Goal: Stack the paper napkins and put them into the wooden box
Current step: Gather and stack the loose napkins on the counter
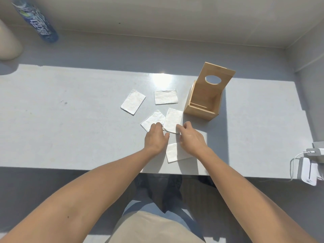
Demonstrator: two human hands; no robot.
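Note:
Several white folded paper napkins lie on the pale table (70, 120). One napkin (133, 102) is at the left, another napkin (165, 97) behind the middle. My left hand (156, 137) rests its fingertips on a third napkin (152, 120). My right hand (190, 136) pinches the near edge of a napkin (173, 120) that overlaps it. A further napkin (175, 153) lies under my right wrist. The wooden box (203, 109) stands open at the right, its lid (215, 79) with an oval hole tilted up.
A blue drink bottle (37, 21) lies at the back left beside a pale rounded object (8, 42). White chargers with cables (308, 165) sit at the table's right edge. The table's front edge runs just below my forearms.

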